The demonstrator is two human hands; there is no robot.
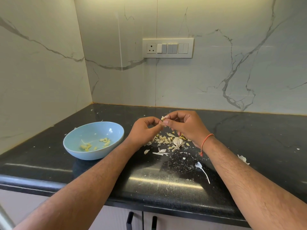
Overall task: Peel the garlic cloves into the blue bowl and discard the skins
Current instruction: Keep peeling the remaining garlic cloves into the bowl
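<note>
Both hands meet above the black counter, holding one small garlic clove (163, 118) between them. My left hand (144, 129) pinches its lower end and my right hand (184, 124) pinches its upper end; most of the clove is hidden by fingertips. Below them lies a partly broken garlic bulb (177, 142) amid a heap of papery skins (163, 139). The blue bowl (73, 147) sits to the left of my left hand, with several peeled yellow cloves (95, 144) inside.
Loose skin scraps lie toward the counter's front: a long strip (203, 170) and a piece at the right (243, 159). Marble walls close the counter at the back and left. A switch panel (167, 48) is on the back wall. Cabinet handles (129, 219) show below the edge.
</note>
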